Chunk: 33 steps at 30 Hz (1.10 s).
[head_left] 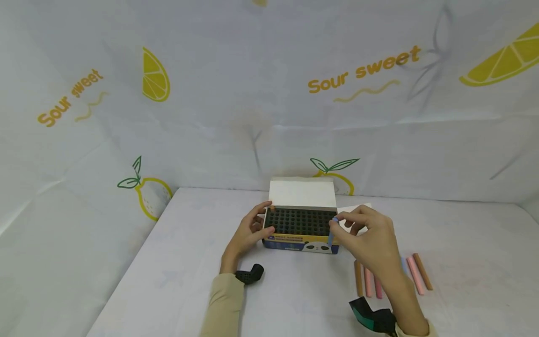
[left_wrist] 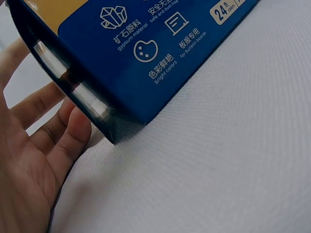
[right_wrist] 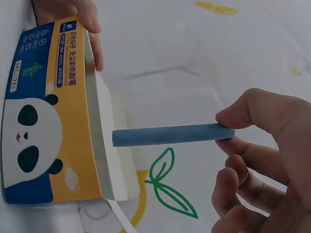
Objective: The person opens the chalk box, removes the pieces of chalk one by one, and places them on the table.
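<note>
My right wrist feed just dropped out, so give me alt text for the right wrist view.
The right hand pinches one end of a blue chalk stick, held level, its free end at the open edge of a chalk box printed with a panda. The left hand grips the box's far end, over a white cloth with lemon prints.

The middle of the surface point(head_left: 294, 299) is taken up by the open chalk box point(head_left: 301, 230), whose raised lid point(head_left: 302, 193) blocks the way in from 12 o'clock. Its 9 o'clock end is closed off by the left hand point(head_left: 251, 230), its 3 o'clock corner by the right hand point(head_left: 370, 236) with a blue chalk point(head_left: 332, 232). At 4 o'clock, loose chalk sticks point(head_left: 417, 274) are laid in a row. Open room is left at 7 and 8 o'clock, and far out at 3 o'clock.
</note>
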### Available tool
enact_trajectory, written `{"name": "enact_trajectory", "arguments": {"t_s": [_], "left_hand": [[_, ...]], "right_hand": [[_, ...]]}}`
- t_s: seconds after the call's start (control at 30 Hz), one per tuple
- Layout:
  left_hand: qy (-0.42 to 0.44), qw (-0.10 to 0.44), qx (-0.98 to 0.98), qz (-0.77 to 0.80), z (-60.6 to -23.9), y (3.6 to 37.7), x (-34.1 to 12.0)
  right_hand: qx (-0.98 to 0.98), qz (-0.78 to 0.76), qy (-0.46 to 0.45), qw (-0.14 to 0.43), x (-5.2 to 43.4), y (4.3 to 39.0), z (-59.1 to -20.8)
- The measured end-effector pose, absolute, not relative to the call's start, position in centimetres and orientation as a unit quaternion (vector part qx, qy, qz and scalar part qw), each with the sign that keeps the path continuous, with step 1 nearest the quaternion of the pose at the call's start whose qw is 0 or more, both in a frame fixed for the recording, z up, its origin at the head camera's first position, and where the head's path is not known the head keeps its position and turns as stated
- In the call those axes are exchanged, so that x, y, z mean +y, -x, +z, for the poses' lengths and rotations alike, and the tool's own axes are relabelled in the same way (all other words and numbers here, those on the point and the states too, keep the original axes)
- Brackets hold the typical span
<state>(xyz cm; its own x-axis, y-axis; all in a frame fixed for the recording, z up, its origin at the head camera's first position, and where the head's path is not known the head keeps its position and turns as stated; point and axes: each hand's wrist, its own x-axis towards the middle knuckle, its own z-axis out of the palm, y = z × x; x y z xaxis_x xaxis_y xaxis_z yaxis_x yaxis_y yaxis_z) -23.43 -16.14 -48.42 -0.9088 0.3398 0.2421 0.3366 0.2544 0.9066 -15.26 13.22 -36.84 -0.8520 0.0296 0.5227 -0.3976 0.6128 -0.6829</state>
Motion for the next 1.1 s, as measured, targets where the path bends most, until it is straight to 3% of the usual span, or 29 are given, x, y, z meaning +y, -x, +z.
{"name": "enact_trajectory", "arguments": {"t_s": [0.67, 1.1], "left_hand": [[-0.209, 0.002, 0.792, 0.573, -48.5, 23.4, -16.0], [-0.211, -0.001, 0.791, 0.574, -48.5, 23.3, -16.1]], "right_hand": [[-0.935, 0.33, -0.06, 0.114, 23.8, 15.1, -36.8], [-0.971, 0.237, 0.001, -0.014, 31.1, 15.2, -38.1]]}}
